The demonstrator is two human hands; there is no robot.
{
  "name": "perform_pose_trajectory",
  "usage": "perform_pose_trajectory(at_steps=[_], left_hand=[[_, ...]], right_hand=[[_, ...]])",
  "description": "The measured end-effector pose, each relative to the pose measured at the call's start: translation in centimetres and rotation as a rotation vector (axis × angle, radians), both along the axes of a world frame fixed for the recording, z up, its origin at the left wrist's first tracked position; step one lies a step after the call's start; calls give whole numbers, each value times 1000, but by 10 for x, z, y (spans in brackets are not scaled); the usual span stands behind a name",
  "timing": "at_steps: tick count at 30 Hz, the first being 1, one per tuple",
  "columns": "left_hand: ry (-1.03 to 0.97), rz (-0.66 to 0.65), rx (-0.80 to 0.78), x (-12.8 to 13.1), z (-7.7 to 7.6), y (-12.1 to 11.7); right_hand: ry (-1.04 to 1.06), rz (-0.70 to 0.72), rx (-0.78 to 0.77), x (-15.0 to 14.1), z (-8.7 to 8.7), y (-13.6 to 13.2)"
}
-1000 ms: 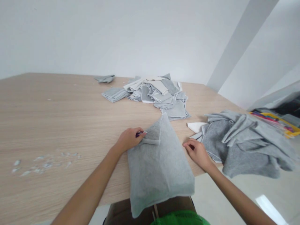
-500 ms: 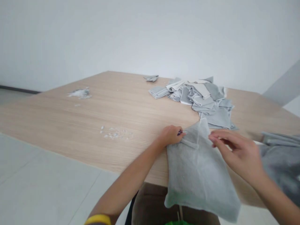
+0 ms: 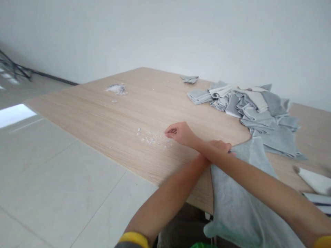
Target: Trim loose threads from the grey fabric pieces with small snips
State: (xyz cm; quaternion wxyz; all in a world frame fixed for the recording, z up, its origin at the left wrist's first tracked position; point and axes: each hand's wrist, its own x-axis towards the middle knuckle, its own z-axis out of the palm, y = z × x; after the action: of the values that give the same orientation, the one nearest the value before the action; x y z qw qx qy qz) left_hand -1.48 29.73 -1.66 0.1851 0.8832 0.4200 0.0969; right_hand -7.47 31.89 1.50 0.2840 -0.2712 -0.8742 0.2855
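Note:
My right hand [image 3: 182, 133] reaches across over my left forearm, its fingers pinched together just above white lint and thread scraps [image 3: 152, 138] on the table. Whatever those fingertips hold, if anything, is too small to tell. Partly covered by my right wrist, my left hand [image 3: 221, 146] is closed at the upper left corner of a grey cloth piece [image 3: 232, 196]. A small dark item shows at its fingertips, its kind unclear. The cloth hangs over the table's near edge towards my lap, with my right forearm passing above it.
A heap of folded grey and white cloth pieces [image 3: 258, 113] lies at the back right, and one small folded piece [image 3: 190, 79] sits apart. Another lint pile [image 3: 116, 89] is at the far left of the wooden table [image 3: 165, 103]. More cloth [image 3: 317, 181] lies at the right edge.
My right hand has moved from the cloth's right side leftward, across my left arm, to the scraps. My left hand stays at the cloth. The view has turned left.

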Motion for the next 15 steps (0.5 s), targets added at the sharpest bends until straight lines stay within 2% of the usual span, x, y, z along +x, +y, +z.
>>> perform_pose_trajectory(at_steps=[4,8,12,15], left_hand=[[-48,-16,20,2,-5,0],[-71,-9,19,4,-8,0],[-103,19,-5,2,-9,-3],[-194,65,-25,7,-6,-5]], right_hand=[[2,79,-43,-8,-8,1],[37,43,-26,-10,-7,0],[117,-94,-27,2,6,-5],[147,-146,25,37,25,-18]])
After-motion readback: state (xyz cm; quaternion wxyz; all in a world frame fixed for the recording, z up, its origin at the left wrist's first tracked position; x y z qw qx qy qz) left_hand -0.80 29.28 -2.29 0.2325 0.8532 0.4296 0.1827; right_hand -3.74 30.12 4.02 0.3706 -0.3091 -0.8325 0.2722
